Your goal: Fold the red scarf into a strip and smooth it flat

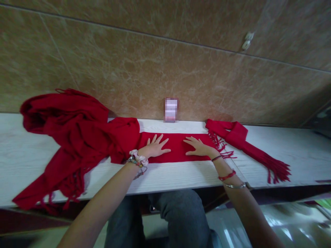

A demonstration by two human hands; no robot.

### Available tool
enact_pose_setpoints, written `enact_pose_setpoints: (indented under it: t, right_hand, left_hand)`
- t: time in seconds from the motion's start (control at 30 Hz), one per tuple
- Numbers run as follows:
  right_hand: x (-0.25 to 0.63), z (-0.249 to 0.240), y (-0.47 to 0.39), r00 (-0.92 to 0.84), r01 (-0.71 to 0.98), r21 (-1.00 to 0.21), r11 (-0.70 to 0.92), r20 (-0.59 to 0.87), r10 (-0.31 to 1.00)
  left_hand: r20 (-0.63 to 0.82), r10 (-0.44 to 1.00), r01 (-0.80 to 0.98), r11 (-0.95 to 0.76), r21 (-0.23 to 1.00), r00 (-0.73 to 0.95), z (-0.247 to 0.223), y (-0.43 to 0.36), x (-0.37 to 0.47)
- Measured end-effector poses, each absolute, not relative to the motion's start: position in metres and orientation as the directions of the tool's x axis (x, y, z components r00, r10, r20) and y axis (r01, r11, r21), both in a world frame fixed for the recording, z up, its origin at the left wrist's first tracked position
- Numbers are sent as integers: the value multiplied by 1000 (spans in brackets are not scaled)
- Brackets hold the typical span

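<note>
A red fringed scarf (177,148) lies flat across the white tabletop in front of me. My left hand (154,148) rests on its left part, palm down with the fingers spread. Toward its right end lies my right hand (198,147), also flat with fingers apart. The scarf's fringe spills out just past my right wrist. On the left, a large crumpled heap of red scarves (85,131) meets the flat piece; where one ends and the other starts is hard to make out. Another red scarf (240,139), folded narrow, lies to the right with its fringe toward the front edge.
A small card or phone-like object (170,110), blurred out, leans against the brown marbled wall (144,72) behind the table. White wood-grain tabletop (165,179) runs narrow from left to right. A dark object (322,119) stands at the far right end.
</note>
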State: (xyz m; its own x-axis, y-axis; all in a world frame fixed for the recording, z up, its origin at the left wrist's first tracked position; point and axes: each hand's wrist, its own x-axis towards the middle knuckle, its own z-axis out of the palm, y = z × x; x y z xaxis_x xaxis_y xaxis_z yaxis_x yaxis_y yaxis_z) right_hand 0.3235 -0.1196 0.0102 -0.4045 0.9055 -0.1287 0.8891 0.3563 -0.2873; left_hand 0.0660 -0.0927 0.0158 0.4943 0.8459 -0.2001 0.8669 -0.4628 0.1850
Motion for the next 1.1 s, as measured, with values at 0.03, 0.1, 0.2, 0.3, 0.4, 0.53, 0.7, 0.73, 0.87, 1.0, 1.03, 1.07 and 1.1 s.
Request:
enact_pose_setpoints:
  t: [0.03, 0.1, 0.2, 0.3, 0.4, 0.53, 0.7, 0.73, 0.87, 1.0, 1.03, 1.07, 1.1]
  right_hand:
    - [323, 9, -119, -397, 890, -282, 357, -95, 913]
    - [320, 7, -116, -375, 896, -262, 359, -9, 927]
    - [310, 6, -112, -365, 903, -220, 370, 65, 929]
    - [305, 5, -110, -380, 910, -177, 375, 5, 925]
    - [314, 3, -112, -327, 940, -127, 318, -61, 943]
    - [321, 6, -109, -183, 981, -62, 183, 0, 983]
    - [277, 9, -93, -355, 930, -72, 360, 77, 932]
    - [269, 8, -91, -391, 917, -71, 393, 49, 919]
    - [284, -5, -91, -361, 932, -23, 361, 25, 932]
    - [340, -13, -95, -165, 986, 9, 165, 102, 981]
    - [351, -14, -95, -128, 992, 9, 127, 115, 985]
    - [358, -14, -95, -95, 995, 9, 95, 127, 987]
    - [361, -14, -95, -67, 998, 10, 66, 140, 988]
  left_hand:
    - [-227, 845, 873, -453, 179, 485, 14, -93, 66]
    - [-235, 846, 877, -447, 176, 479, 12, -92, 66]
    - [-58, 854, 849, -502, 167, 517, 10, -88, 67]
    - [-6, 865, 854, -494, 162, 502, 7, -83, 68]
    - [-126, 884, 887, -427, 174, 450, 5, -79, 67]
    - [-83, 888, 885, -435, 166, 452, 6, -80, 66]
    - [-13, 907, 898, -414, 149, 420, 5, -83, 69]
    - [-36, 916, 909, -390, 145, 399, 4, -83, 69]
    - [-63, 929, 926, -354, 130, 364, 1, -80, 68]
    - [-84, 926, 924, -353, 147, 368, 2, -79, 68]
    - [-86, 926, 923, -353, 152, 369, 2, -79, 68]
    - [-88, 926, 923, -352, 156, 368, 3, -79, 68]
    - [-89, 926, 923, -350, 159, 367, 3, -79, 68]
